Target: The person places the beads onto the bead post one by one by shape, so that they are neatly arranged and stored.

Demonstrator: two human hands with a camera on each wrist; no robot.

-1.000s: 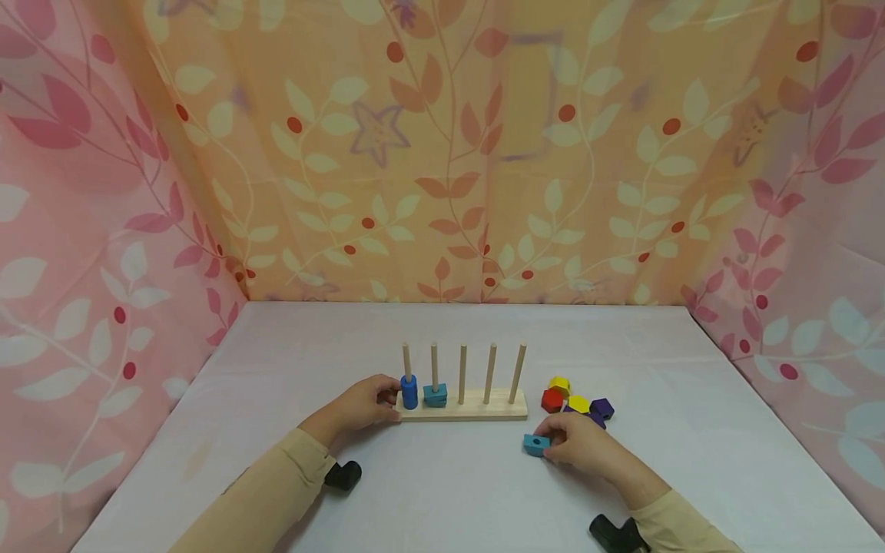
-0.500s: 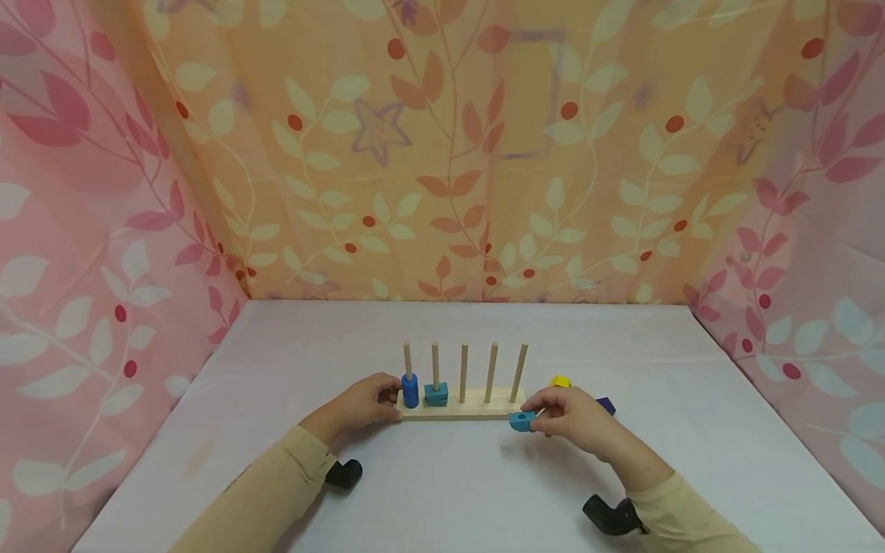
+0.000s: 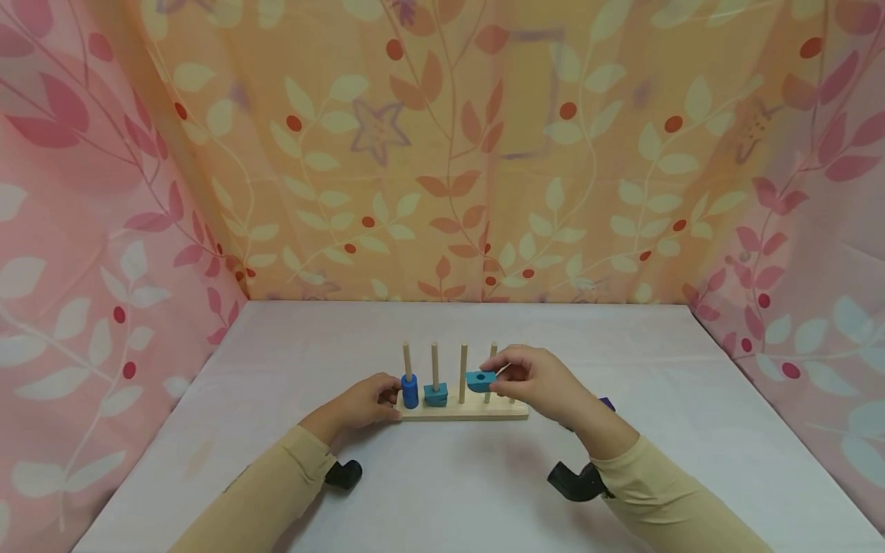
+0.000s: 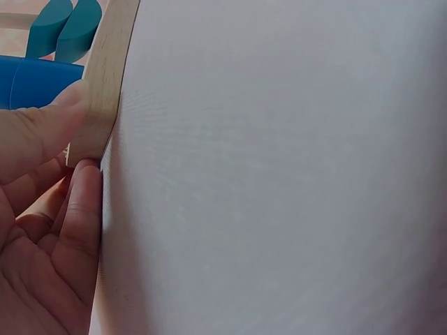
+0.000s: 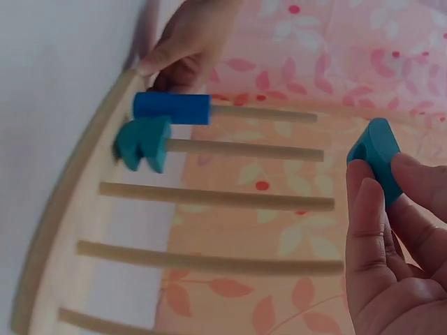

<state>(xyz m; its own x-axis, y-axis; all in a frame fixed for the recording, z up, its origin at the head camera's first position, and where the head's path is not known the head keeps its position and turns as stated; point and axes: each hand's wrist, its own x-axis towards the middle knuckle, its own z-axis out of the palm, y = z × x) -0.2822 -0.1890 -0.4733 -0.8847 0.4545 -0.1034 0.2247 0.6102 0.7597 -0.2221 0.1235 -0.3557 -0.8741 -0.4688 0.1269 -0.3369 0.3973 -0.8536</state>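
Observation:
A wooden peg board (image 3: 456, 415) with a row of upright pegs stands on the table. My left hand (image 3: 358, 403) grips its left end; in the left wrist view the thumb lies against the base (image 4: 105, 84). Blue round pieces (image 3: 409, 392) sit on the leftmost peg. Teal half-round blocks (image 3: 435, 395) are stacked on the second peg, turned unevenly in the right wrist view. My right hand (image 3: 535, 380) pinches another teal half-round block (image 5: 383, 160) between thumb and fingers, its hole showing. It is held up beside the middle peg (image 3: 463, 372). Two right pegs are partly hidden by that hand.
A purple block (image 3: 607, 403) shows on the white table (image 3: 442, 491) behind my right forearm, which hides other loose pieces. A black wrist-worn device (image 3: 579, 482) hangs under the right wrist, another (image 3: 343, 475) under the left. Patterned cloth (image 3: 449, 153) encloses the back and sides.
My right hand has carried the teal block up and leftward from beside the loose pieces to the middle of the peg board. The left hand keeps its grip on the board's end.

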